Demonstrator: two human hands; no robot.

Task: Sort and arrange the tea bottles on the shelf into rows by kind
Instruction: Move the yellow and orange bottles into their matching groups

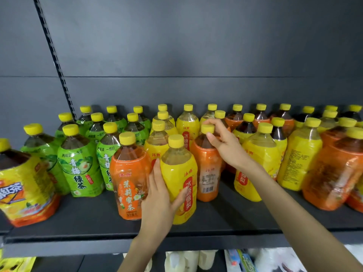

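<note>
My left hand (159, 195) wraps the yellow-label bottle (176, 169) at the shelf (88, 218) front, and my right hand (224, 144) grips the capped neck of the orange-label bottle (206, 167) just behind it, both held, I judge, to separate mixed kinds.

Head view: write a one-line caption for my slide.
Left hand grips a yellow-label bottle at the shelf front; right hand holds an orange-label bottle by its neck.
</note>
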